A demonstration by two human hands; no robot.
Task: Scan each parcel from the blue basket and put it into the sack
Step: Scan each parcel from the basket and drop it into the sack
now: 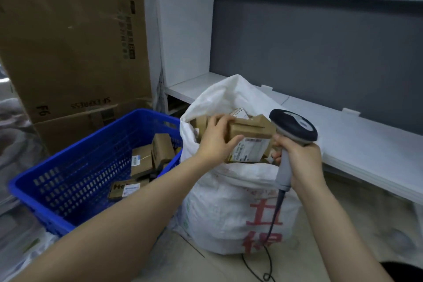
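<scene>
Left hand [215,138] grips a brown parcel [250,136] over the open mouth of the white sack [229,208]. Right hand [301,160] clamped round scanner [294,128] handle, scanner head touching the parcel's right end. Blue basket [68,190] left of sack holds further parcels [142,162]

blue basket [68,186], white sack [231,208] red-printed, brown parcel [249,131]

Basket [68,181] left of sack [229,213]; parcels [146,162] in both; shelf [343,135] behind.
</scene>
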